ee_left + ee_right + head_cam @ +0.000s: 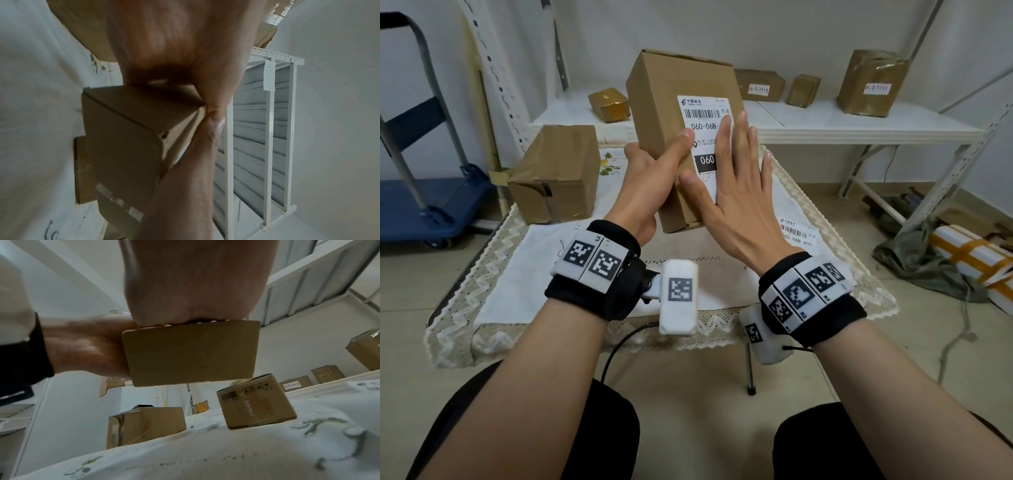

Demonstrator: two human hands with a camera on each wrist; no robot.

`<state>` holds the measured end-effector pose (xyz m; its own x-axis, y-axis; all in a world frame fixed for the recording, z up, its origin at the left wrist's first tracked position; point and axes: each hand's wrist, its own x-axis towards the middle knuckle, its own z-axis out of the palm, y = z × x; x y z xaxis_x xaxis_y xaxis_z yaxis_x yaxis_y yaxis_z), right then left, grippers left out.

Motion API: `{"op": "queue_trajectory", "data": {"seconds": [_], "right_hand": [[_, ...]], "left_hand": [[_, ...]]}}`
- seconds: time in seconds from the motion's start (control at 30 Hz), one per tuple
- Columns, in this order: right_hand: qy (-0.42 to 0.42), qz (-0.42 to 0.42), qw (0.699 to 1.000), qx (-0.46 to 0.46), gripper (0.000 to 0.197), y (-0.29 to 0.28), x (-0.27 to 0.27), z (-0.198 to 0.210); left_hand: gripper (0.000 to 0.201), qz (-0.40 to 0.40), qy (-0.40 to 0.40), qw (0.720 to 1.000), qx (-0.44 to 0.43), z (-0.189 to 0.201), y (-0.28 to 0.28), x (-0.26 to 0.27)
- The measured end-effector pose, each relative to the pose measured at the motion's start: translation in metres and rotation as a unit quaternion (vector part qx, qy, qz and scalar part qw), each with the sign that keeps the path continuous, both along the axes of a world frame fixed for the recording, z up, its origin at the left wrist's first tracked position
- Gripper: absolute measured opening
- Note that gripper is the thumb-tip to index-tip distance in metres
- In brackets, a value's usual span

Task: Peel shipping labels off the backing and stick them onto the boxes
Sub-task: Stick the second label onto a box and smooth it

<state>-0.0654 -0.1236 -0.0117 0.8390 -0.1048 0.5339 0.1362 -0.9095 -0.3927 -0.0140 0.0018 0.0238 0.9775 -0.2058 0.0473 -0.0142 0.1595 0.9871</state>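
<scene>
A tall brown cardboard box (664, 99) is held tilted above the table, with a white shipping label (702, 113) on its upper face. My left hand (654, 164) grips the box from the left, thumb across the front and fingers hidden behind. My right hand (736, 171) lies flat on the label, fingers straight and spread, covering its right half. The left wrist view shows the box (123, 129) clamped between palm and thumb (205, 138). From the right wrist, the box's end (191, 353) sits under my right palm (185, 280).
A spare label sheet (796, 234) lies on the white cloth (551, 274) at the right. A larger taped box (554, 174) stands at the table's back left, a small printed box (255, 402) behind. Several boxes sit on the white shelf (825, 120). A blue cart (431, 205) stands left.
</scene>
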Motion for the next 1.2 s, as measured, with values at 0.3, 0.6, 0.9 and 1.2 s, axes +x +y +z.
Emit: {"op": "queue_trajectory", "data": {"seconds": [0.3, 0.6, 0.9, 1.2], "right_hand": [[0.018, 0.019, 1.000, -0.011, 0.091, 0.009, -0.003, -0.001], [0.055, 0.084, 0.995, -0.008, 0.089, 0.015, -0.008, -0.001], [0.025, 0.008, 0.964, 0.264, 0.081, -0.031, 0.000, 0.017], [0.064, 0.041, 0.847, 0.526, 0.093, -0.045, 0.004, 0.016]], "left_hand": [[0.065, -0.006, 0.015, 0.999, -0.029, -0.005, 0.001, 0.002], [0.056, -0.032, 0.023, 0.999, -0.030, -0.011, -0.003, 0.006], [0.043, -0.070, -0.009, 0.997, 0.018, -0.002, 0.001, 0.003], [0.041, -0.095, -0.012, 0.995, 0.038, 0.000, 0.000, 0.001]]}}
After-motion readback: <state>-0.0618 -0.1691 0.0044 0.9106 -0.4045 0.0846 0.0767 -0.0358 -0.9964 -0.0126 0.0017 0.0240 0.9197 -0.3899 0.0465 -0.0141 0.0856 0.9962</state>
